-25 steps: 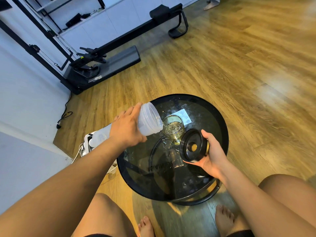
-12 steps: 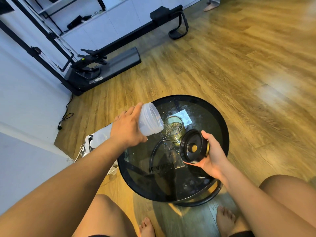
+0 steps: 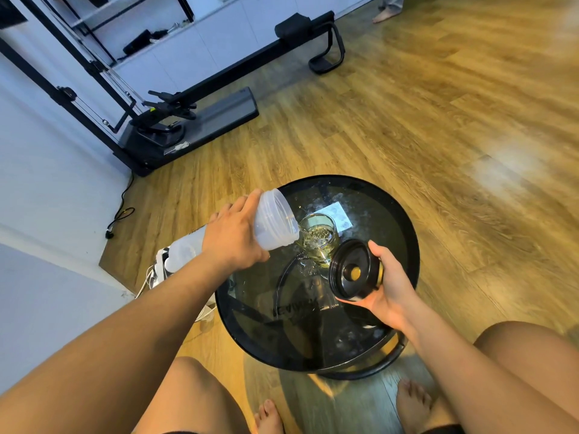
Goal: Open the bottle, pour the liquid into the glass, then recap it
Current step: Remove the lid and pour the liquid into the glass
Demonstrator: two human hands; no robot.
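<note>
Left grip (image 3: pixel 233 242) still tilting bottle (image 3: pixel 274 222) over glass (image 3: pixel 319 242), right grip (image 3: pixel 391 289) keeps cap (image 3: pixel 354 270)

Warm wood-plank floor (image 3: pixel 407 104) fills the room, with a pale glare (image 3: pixel 513 164) shining on it at the right. A white wall (image 3: pixel 47 183) runs down the left, a black cable (image 3: pixel 109 234) trailing at its foot. Far back, a black exercise machine (image 3: pixel 219 111) lies along white cabinets (image 3: pixel 219 42). Up close, a round dark-glass table (image 3: pixel 382 220) stands on the planks.
</note>
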